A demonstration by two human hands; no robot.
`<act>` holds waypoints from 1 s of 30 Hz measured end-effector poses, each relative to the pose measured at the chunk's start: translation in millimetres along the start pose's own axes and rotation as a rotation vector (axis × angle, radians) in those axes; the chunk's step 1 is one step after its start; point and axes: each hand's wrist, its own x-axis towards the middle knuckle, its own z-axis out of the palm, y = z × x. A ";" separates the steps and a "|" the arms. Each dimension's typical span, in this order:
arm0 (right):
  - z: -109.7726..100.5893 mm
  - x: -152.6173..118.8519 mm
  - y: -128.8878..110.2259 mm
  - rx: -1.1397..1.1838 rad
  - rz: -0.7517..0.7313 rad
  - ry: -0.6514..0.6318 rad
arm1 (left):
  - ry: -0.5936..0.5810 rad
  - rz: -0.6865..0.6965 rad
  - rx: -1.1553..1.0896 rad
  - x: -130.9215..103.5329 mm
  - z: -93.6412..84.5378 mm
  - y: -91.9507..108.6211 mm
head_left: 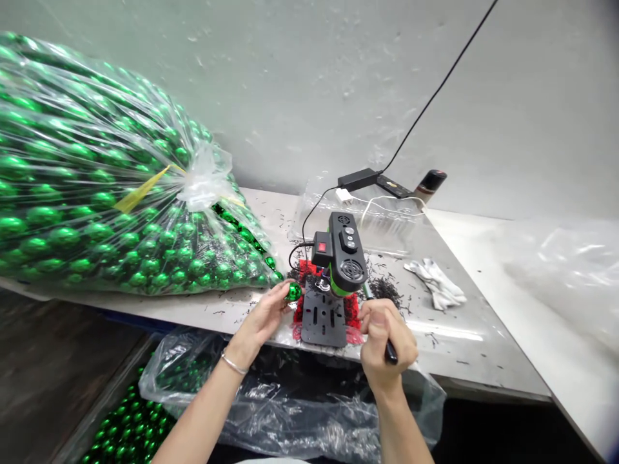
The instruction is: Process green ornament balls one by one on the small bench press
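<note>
My left hand [271,308] pinches a shiny green ball [293,292] between thumb and fingers, just left of a small black machine [347,251]. My right hand [387,335] is closed around a black handle [391,352], with a thin shaft pointing up toward the machine's head. Below that head lies the machine's slotted black base plate [323,319], on a red sheet [354,334]. Black shreds [385,290] are scattered around it. From the big clear bag [120,193] of green balls at the left, a line of balls runs toward my left hand.
A clear plastic tray [401,237], a black power adapter [358,178] and a dark-capped container [430,183] stand behind the machine. White gloves [438,283] lie at the right. Under the table edge, a plastic-lined bin [290,412] sits beside more green balls [130,425].
</note>
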 end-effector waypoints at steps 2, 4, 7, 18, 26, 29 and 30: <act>-0.8 1.8 -0.7 -0.006 -0.004 -0.016 | 0.008 -0.070 -0.025 1.0 2.0 -15.4; -1.7 3.7 -1.5 -0.010 -0.007 -0.027 | 0.004 -0.131 -0.055 2.6 5.4 -27.4; -3.0 7.5 -2.6 -0.010 -0.009 -0.038 | 0.017 -0.148 -0.085 3.5 10.3 -39.6; -4.0 15.0 -5.0 -0.011 -0.020 -0.046 | 0.031 0.329 0.571 9.8 13.4 -70.6; -5.1 15.0 -5.4 -0.027 -0.027 -0.067 | 0.132 0.582 1.057 7.4 11.1 -75.9; -4.7 16.8 -5.6 -0.017 -0.022 -0.055 | 0.131 0.522 1.052 8.9 9.6 -75.1; -4.5 17.3 -5.8 -0.015 -0.021 -0.052 | 0.127 0.515 1.049 9.6 9.9 -74.8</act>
